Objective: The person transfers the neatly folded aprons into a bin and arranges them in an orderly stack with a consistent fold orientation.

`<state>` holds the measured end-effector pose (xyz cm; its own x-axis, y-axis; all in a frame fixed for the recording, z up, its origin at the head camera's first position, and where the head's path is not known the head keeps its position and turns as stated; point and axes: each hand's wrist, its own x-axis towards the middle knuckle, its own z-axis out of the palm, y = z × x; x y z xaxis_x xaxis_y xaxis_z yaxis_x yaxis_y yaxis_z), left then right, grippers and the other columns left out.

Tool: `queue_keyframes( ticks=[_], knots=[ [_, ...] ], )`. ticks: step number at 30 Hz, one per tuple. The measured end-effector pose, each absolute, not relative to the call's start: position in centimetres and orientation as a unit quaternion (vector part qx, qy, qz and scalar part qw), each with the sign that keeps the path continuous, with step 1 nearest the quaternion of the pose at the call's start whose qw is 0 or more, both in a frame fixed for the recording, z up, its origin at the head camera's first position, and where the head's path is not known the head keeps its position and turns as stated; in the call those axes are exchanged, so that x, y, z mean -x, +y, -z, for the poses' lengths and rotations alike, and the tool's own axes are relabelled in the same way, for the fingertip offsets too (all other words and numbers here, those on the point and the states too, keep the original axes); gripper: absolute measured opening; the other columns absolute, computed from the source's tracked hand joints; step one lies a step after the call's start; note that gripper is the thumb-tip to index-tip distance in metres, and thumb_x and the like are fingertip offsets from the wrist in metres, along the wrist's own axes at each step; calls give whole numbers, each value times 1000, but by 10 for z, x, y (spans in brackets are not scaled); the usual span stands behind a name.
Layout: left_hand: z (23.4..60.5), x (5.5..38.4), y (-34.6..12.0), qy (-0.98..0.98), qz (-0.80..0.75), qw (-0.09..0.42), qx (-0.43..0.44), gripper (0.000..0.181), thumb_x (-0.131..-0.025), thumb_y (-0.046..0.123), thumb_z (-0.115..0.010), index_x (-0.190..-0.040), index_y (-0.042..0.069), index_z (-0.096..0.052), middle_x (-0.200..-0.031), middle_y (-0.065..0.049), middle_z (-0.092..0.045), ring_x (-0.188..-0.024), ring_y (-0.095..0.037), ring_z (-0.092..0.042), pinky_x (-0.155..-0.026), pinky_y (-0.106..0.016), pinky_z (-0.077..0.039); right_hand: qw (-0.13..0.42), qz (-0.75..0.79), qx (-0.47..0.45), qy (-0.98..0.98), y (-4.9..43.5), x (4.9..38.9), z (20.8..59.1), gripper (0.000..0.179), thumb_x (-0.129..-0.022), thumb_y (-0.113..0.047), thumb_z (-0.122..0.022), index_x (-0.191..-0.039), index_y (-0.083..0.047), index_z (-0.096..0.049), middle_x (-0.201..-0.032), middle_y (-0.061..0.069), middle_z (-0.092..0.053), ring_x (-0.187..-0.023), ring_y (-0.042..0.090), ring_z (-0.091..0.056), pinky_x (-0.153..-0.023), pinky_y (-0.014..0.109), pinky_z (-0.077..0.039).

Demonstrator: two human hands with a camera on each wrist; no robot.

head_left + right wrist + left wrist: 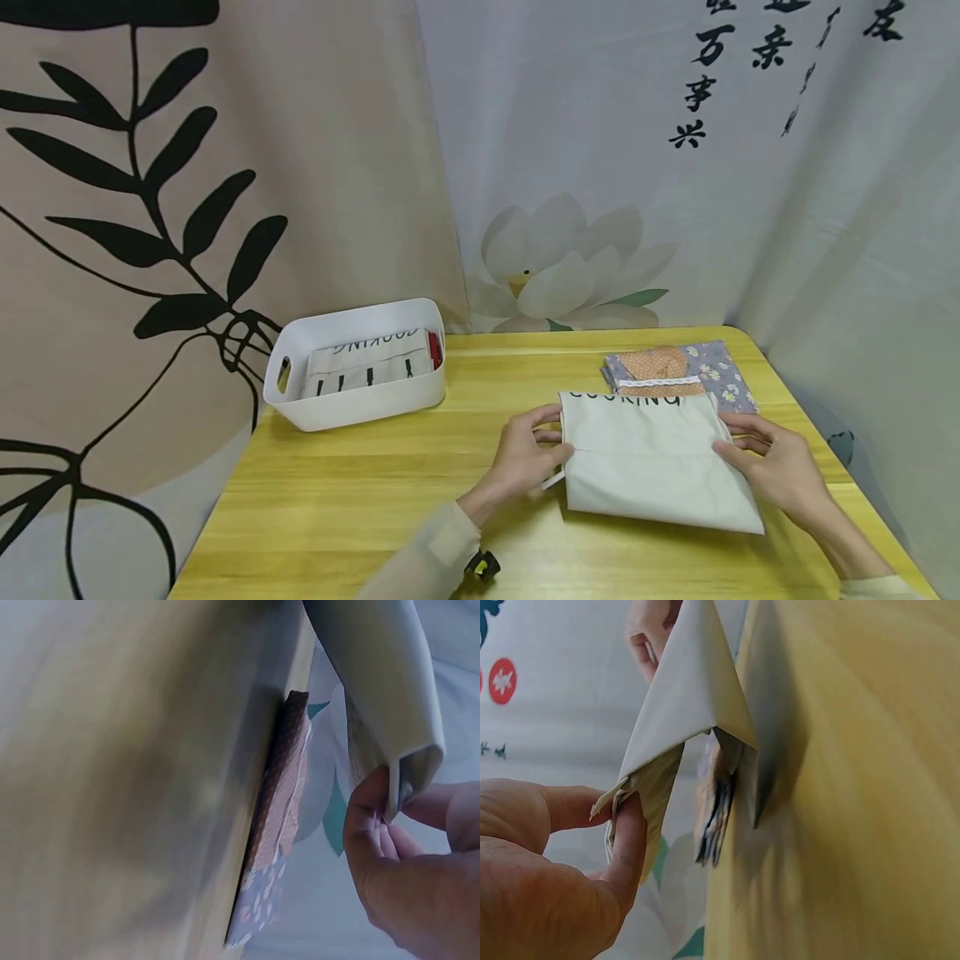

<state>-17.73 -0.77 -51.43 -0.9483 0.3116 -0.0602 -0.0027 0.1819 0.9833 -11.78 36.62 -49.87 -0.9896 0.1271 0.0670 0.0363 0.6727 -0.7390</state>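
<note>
As 2 hands pinch opposite sides, cream cloth between them, over table

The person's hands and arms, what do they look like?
The left hand and right hand wear no gloves. The left sleeve and right sleeve are pale beige. A small black object with a yellow-green patch shows beside the left sleeve.

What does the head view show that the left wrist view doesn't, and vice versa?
Head only: the white basket, the folded cloth inside it, and the lettering on the cream cloth.

Left wrist only: a hollow beneath the cream cloth, and a red round print on the curtain.

Both: left hand, right hand, cream cloth, patterned cloth, table, curtain.
</note>
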Motion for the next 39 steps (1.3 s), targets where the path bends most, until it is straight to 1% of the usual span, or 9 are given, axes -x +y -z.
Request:
queue_keyframes(
  ticks=[5,12,17,21,26,30,33,37,39],
  knots=[
    [504,184,-22,751,-642,122,-98,64,-96,5,-85,-157,15,-67,-153,-9,-72,-118,-19,-79,-89,-30,-70,56,-421,31,-905,355,130,494,56,-104,-20,-85,-151,2,-67,-135,29,-78,-96,-23,-63,-74,13,-62],
    [495,195,-39,748,-647,116,-96,64,-97,5,-85,-157,14,-67,-154,-10,-72,-121,-22,-79,-93,-32,-71,71,-425,9,-902,339,145,487,54,-104,-17,-84,-151,2,-67,-138,32,-76,-98,-26,-60,-78,7,-59],
    [490,201,-51,753,-643,108,-88,62,-98,6,-84,-157,16,-67,-154,-9,-71,-123,-23,-79,-95,-35,-71,71,-431,2,-899,328,155,482,52,-105,-20,-83,-150,-1,-69,-133,30,-78,-96,-24,-62,-77,11,-61],
    [487,204,-59,758,-641,95,-80,60,-99,6,-84,-156,17,-68,-155,-8,-71,-124,-24,-79,-97,-36,-70,75,-457,-5,-886,319,162,480,53,-105,-18,-83,-152,0,-67,-132,29,-78,-98,-20,-66,-78,13,-63],
    [484,208,-68,761,-639,79,-73,57,-100,6,-83,-154,19,-70,-156,-7,-71,-125,-24,-79,-99,-35,-70,78,-474,2,-877,310,169,480,55,-106,-20,-82,-155,-2,-66,-141,29,-75,-99,-20,-65,-80,11,-62],
    [479,210,-75,761,-640,66,-83,57,-101,5,-82,-155,17,-69,-158,-9,-70,-127,-28,-78,-100,-36,-70,86,-478,5,-874,302,176,479,55,-106,-22,-83,-155,-4,-67,-148,27,-73,-99,-22,-63,-81,7,-59],
    [475,211,-82,760,-641,59,-88,58,-101,5,-81,-156,16,-68,-160,-9,-68,-130,-30,-77,-101,-37,-69,90,-489,3,-868,295,181,476,55,-106,-23,-83,-155,-5,-67,-151,25,-71,-99,-21,-64,-81,7,-59],
    [468,214,-89,764,-638,52,-84,58,-102,7,-81,-157,17,-67,-161,-9,-67,-131,-29,-77,-102,-36,-69,98,-502,-7,-859,287,186,472,53,-106,-22,-82,-155,-5,-67,-151,24,-71,-99,-18,-65,-79,11,-61],
    [465,216,-93,765,-637,48,-80,58,-101,7,-82,-156,17,-68,-161,-9,-68,-130,-28,-77,-101,-35,-69,104,-506,-16,-856,283,190,470,51,-106,-20,-82,-153,-4,-69,-149,24,-71,-100,-18,-66,-80,10,-61]
  ],
)
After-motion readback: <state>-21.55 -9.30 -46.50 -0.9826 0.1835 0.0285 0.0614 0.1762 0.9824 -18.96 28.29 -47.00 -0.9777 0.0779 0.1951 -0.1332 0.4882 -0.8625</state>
